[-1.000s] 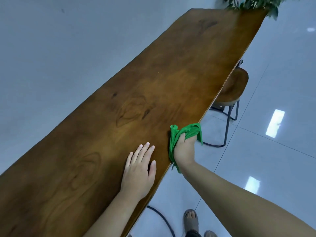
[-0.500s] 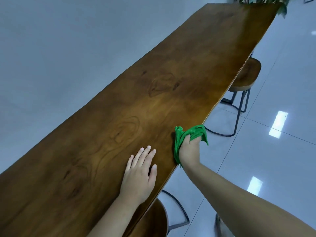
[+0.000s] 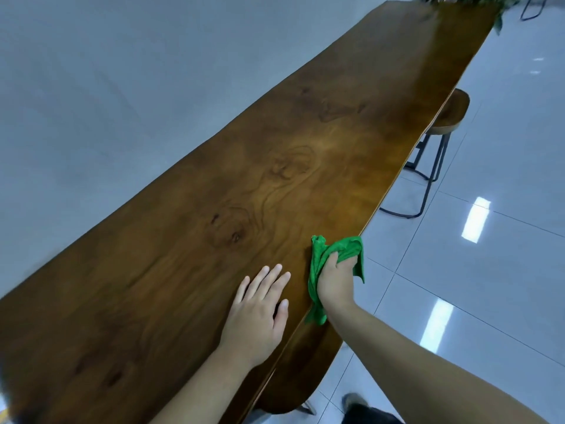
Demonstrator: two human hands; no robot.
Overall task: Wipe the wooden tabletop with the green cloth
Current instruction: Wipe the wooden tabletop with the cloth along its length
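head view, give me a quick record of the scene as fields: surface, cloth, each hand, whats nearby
surface: long wooden tabletop, bare
cloth: green cloth, bunched, at the tabletop's near-right edge, partly hanging over it
right hand: right hand gripping the cloth at that edge
left hand: left hand flat on the wood, fingers spread, beside the cloth
nearby: stool tucked under the right edge; plant leaves at the far end; glossy tiled floor

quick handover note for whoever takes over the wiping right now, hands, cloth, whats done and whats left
Left hand: open, flat on the long brown wooden tabletop, fingers spread, holding nothing.
Right hand: closed around the bunched green cloth, pressing it on the tabletop's near edge, part of the cloth hanging over the side.
Done: cannot tell from the wood which parts are wiped.
Left: probably the long stretch ahead, up to the leafy plant at the far end. Round wooden stools stand under the edge.
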